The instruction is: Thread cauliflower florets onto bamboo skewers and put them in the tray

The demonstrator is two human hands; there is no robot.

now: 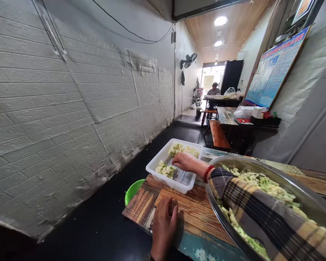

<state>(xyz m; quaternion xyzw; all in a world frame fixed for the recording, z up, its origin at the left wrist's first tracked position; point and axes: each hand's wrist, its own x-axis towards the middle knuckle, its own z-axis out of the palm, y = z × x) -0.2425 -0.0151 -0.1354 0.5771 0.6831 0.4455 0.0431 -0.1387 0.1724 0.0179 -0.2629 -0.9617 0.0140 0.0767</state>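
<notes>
A white plastic tray (158, 175) sits on the table with cut cauliflower (165, 169) in its near left part and more along its far side. My right hand (185, 161) reaches over the tray, its loosely bent fingers beside the near cauliflower. Nothing shows between those fingers, though their tips are partly hidden. Below my plaid right sleeve stands a large metal basin (305, 183) full of cauliflower pieces (273, 190). At the table's front edge my left hand (164, 221) is open, thumb and fingers apart, holding nothing.
The wooden table (198, 204) has multicoloured planks. A green tub (132, 190) stands below its left corner. Along the left runs a white brick wall (105, 98). Farther off are a bench (219, 135), a second table with bags and boxes, and a seated person (214, 89).
</notes>
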